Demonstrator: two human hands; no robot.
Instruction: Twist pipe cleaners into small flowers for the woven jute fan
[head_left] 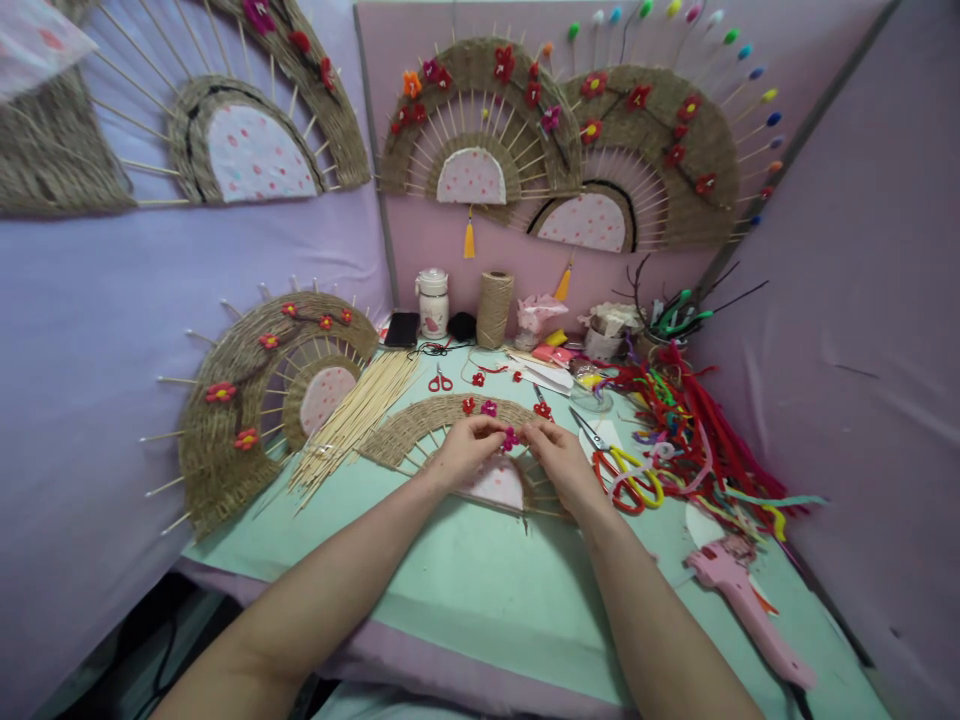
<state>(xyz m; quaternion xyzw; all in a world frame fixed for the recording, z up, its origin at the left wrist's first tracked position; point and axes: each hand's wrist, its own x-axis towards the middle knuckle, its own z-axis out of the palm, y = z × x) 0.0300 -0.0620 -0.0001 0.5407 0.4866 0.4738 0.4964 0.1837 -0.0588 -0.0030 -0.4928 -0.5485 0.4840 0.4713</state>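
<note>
A half-round woven jute fan (420, 425) with a pink cloth centre lies flat on the green table (480, 580). Over its middle, my left hand (466, 450) and my right hand (559, 462) meet, fingers pinched together on a small magenta pipe-cleaner flower (511, 438). Three more small flowers, red and magenta (489, 408), sit on the fan's upper band just beyond my fingers. My wrists rest on the fan's lower edge.
A bundle of bamboo skewers (356, 420) lies left of the fan, beside a finished fan (259, 400). Red scissors (440, 381) sit behind it, yellow-and-red scissors (622, 470) and a heap of pipe cleaners (690, 420) to the right. A pink glue gun (742, 590) lies near right; a twine spool (494, 308) at the back.
</note>
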